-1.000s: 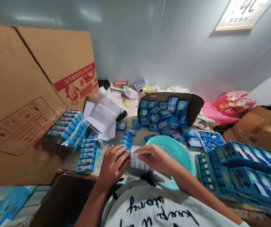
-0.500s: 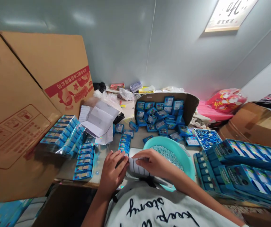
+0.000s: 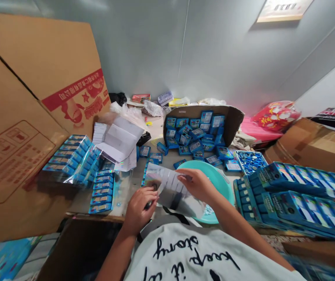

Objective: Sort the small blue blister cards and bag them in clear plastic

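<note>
My right hand (image 3: 195, 182) grips the upper right edge of a thin, translucent sheet (image 3: 171, 185) with white panels and lines on it. The sheet is raised and tilted in front of my shirt, partly covering the turquoise basin (image 3: 228, 191). My left hand (image 3: 141, 207) has its fingers curled, thumb and fingertips pinched at the sheet's lower left edge. Behind the sheet, a row of small blue boxes (image 3: 145, 171) is mostly hidden. Small pale blue pieces (image 3: 208, 210) show in the basin below the sheet.
A tipped carton (image 3: 234, 121) full of small blue boxes stands at the back. On the left are a row of blue boxes (image 3: 101, 191), white papers (image 3: 122, 140) and a big carton (image 3: 12, 156). Blue display boxes (image 3: 296, 203) and a tray of blue pieces (image 3: 250, 162) are at right.
The sheet, which lay flat under my right hand, is now lifted and tilted. My left hand has curled its fingers at its edge. The view has shifted slightly.
</note>
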`<state>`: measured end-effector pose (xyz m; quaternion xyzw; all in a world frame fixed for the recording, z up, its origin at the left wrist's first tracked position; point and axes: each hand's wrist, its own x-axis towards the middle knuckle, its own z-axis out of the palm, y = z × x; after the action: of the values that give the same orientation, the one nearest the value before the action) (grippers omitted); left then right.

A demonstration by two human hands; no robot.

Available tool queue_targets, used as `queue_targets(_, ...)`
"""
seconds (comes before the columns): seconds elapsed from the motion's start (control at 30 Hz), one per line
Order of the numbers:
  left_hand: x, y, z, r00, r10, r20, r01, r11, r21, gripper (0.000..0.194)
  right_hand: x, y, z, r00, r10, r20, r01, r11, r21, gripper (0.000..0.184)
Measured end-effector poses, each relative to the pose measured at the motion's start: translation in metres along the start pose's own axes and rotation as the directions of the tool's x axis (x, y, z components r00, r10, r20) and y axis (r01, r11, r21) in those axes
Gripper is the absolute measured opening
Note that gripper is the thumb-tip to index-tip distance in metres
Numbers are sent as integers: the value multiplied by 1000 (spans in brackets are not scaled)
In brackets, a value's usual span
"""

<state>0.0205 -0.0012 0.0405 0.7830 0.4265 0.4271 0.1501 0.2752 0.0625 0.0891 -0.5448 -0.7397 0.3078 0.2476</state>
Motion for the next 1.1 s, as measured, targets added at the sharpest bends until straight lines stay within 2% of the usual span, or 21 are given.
queue_targets(0.03, -3, -2, 2, 991, -125, -40, 123, 990, -69, 7, 2, 14, -2, 999, 44, -29, -45, 998, -42, 32)
queue_targets(0.07, -5, -4, 3, 962, -263, -73, 251, 958, -135, 4, 4, 30, -3, 993, 99, -59, -104, 991, -87, 32)
queue_targets(0.13, -9, -9, 5, 858, -502, -109, 463, 848, -259, 10, 5, 63, -2, 966, 233, -113, -253, 943, -215, 32)
queue_targets(0.17, -10, -13, 5, 801, -587, -116, 530, 786, -318, 14, 3, 79, -1, 946, 291, -144, -320, 909, -266, 31)
queue_targets(0.23, -13, -20, 5, 712, -693, -110, 599, 682, -419, 23, -3, 106, 3, 902, 376, -213, -429, 838, -338, 33)
queue_targets(0.33, -16, -29, 2, 645, -755, -118, 619, 607, -499, 30, -15, 123, 13, 839, 422, -342, -535, 755, -380, 44)
queue_targets(0.37, -17, -31, 2, 636, -762, -123, 618, 598, -511, 31, -16, 122, 17, 839, 395, -373, -527, 761, -379, 47)
queue_targets(0.43, -19, -34, 1, 624, -770, -131, 614, 587, -528, 33, -17, 110, 27, 895, 271, -354, -390, 860, -328, 45)
queue_targets(0.5, -20, -36, 2, 616, -778, -124, 613, 573, -544, 35, -13, 87, 39, 970, 92, -224, -129, 979, -158, 38)
queue_targets(0.53, -19, -36, 3, 614, -781, -116, 616, 566, -549, 35, -10, 73, 46, 991, 17, -136, -20, 999, -24, 37)
queue_targets(0.57, -19, -37, 4, 613, -783, -105, 620, 559, -551, 35, -6, 59, 54, 998, -29, -51, 35, 992, 121, 38)
queue_targets(0.6, -17, -38, 5, 614, -784, -91, 624, 553, -552, 35, -3, 46, 62, 999, -43, 31, 33, 965, 260, 42)
queue_targets(0.67, -14, -40, 8, 616, -785, -62, 634, 541, -553, 35, 5, 28, 81, 984, -19, 178, -72, 867, 493, 53)
queue_targets(0.73, -10, -42, 11, 614, -789, -32, 645, 524, -556, 36, 13, 20, 100, 964, 9, 265, -179, 761, 623, 63)
queue_targets(0.8, -7, -45, 14, 615, -789, 4, 652, 505, -566, 35, 21, 22, 117, 962, 49, 270, -222, 716, 662, 62)
queue_targets(0.9, -3, -50, 20, 629, -776, 52, 653, 490, -578, 34, 29, 29, 133, 968, 122, 220, -238, 723, 648, 39)
queue_targets(1.0, 0, -58, 27, 642, -762, 87, 656, 487, -576, 34, 34, 33, 138, 968, 143, 208, -246, 718, 651, 27)
queue_targets(1.1, 6, -69, 32, 646, -755, 108, 662, 485, -571, 34, 40, 34, 138, 967, 171, 191, -256, 682, 685, 30)
